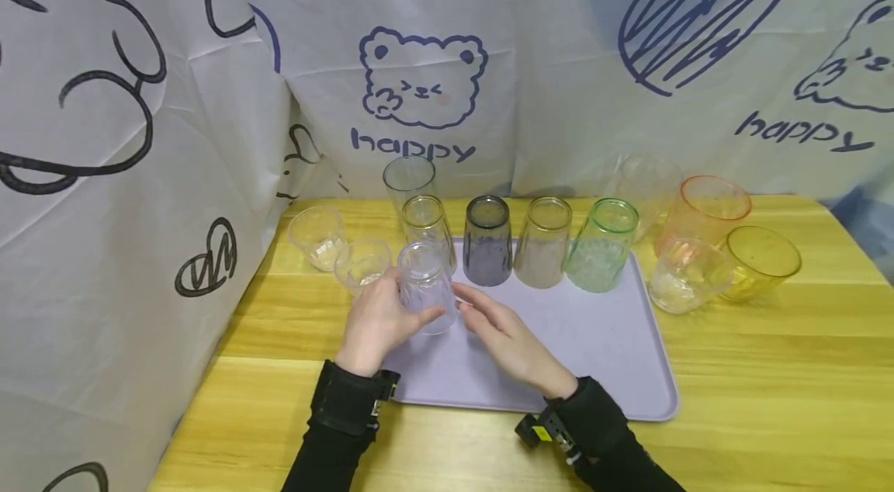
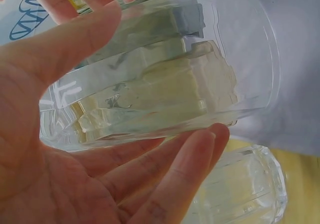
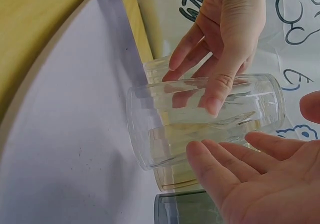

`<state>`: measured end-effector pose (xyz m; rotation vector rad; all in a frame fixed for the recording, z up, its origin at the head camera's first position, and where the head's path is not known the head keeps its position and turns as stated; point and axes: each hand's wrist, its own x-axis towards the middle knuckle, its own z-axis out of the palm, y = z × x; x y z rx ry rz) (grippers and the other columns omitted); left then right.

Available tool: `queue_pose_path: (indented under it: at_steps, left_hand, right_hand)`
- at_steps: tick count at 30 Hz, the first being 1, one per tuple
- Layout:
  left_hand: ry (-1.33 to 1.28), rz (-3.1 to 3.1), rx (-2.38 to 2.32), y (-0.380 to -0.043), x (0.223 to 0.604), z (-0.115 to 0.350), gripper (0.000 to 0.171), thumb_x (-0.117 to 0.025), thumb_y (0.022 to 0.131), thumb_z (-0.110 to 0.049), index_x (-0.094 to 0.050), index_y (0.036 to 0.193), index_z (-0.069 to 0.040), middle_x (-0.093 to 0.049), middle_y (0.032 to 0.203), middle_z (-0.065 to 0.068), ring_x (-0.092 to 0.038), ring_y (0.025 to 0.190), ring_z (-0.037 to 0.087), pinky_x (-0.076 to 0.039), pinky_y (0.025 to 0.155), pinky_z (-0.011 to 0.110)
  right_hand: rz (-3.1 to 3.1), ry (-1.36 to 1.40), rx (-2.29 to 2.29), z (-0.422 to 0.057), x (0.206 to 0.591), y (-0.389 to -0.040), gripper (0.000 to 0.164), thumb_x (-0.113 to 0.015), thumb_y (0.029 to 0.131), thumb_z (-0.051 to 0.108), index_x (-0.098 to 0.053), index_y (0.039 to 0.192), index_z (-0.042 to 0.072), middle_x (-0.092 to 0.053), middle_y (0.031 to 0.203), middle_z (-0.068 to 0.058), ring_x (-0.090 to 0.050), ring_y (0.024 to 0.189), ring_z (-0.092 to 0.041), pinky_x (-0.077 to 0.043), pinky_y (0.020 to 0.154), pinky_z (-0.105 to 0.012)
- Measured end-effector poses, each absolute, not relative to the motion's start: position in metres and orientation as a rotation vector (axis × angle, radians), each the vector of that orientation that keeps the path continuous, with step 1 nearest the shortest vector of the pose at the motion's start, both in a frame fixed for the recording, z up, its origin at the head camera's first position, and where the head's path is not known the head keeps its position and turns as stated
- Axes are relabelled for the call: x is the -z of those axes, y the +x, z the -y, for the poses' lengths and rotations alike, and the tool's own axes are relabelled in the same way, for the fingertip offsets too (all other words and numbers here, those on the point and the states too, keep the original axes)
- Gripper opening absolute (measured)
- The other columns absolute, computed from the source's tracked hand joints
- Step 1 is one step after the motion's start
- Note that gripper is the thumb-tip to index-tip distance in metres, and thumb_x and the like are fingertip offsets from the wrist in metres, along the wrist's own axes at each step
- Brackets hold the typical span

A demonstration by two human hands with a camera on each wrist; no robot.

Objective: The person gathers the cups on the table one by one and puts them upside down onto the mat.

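Note:
My left hand (image 1: 377, 321) holds a clear glass (image 1: 431, 298) upside down over the left part of the lilac tray (image 1: 573, 344), thumb on the near side and fingers round the far side. In the right wrist view, the wide rim of the glass faces the tray. My right hand (image 1: 513, 341) has its fingers nearly straight, fingertips right at the glass's other side. Behind it, a row of upturned glasses stands along the tray's far side: a pale amber glass (image 1: 447, 244), a dark grey glass (image 1: 488, 247), a light brown glass (image 1: 543, 247) and a green glass (image 1: 602, 247).
Two clear cups, a farther cup (image 1: 316, 232) and a nearer cup (image 1: 363, 263), stand left of the tray. On the right are a clear cup (image 1: 680, 282), a yellow glass (image 1: 764, 263) and an orange glass (image 1: 712, 205). A printed cloth (image 1: 552, 112) hangs behind the wooden table (image 1: 782, 383).

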<state>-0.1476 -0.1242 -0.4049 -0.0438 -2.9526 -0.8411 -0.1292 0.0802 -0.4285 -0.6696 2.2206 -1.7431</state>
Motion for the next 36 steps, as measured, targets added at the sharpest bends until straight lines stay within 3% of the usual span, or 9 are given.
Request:
queue_pose_path:
  at_steps: [21,29,32,36]
  left_hand:
    - [-0.014,2.977,0.885,-0.145,0.406,0.124,0.071,-0.090,0.073,-0.039,-0.062,0.124,0.001,-0.072,0.117,0.022,-0.070,0.107,0.039,-0.057,0.088,0.052]
    - [0.007,3.078,0.962,-0.139,0.388,0.132,0.079,-0.085,0.079,-0.038,-0.051,0.141,-0.002,-0.066,0.132,0.024,-0.066,0.117,0.040,-0.057,0.094,0.053]
    - [-0.020,3.068,1.030,-0.136,0.374,0.141,0.069,-0.081,0.084,-0.031,-0.053,0.141,-0.004,-0.067,0.129,0.022,-0.068,0.112,0.037,-0.058,0.090,0.050]
    - [-0.095,2.924,1.097,-0.132,0.360,0.152,0.048,-0.076,0.089,-0.017,-0.060,0.133,-0.005,-0.071,0.120,0.017,-0.072,0.102,0.032,-0.061,0.086,0.044]
  right_hand:
    - [-2.214,-0.655,1.730,-0.080,0.427,-0.127,0.051,-0.038,0.110,0.022,-0.035,0.154,-0.002,-0.038,0.159,-0.023,-0.046,0.142,-0.040,-0.046,0.113,-0.048]
    - [-2.282,-0.641,1.831,-0.084,0.426,-0.131,0.043,-0.043,0.107,0.016,-0.046,0.145,-0.005,-0.052,0.146,-0.029,-0.054,0.134,-0.043,-0.050,0.109,-0.048]
    - [-2.191,-0.591,1.994,-0.086,0.420,-0.133,0.039,-0.042,0.107,0.012,-0.048,0.139,-0.010,-0.054,0.139,-0.033,-0.059,0.127,-0.042,-0.054,0.105,-0.041]
    - [-2.023,-0.420,2.190,-0.091,0.411,-0.135,0.036,-0.041,0.107,0.014,-0.052,0.131,-0.011,-0.061,0.129,-0.028,-0.068,0.114,-0.022,-0.058,0.098,-0.030]
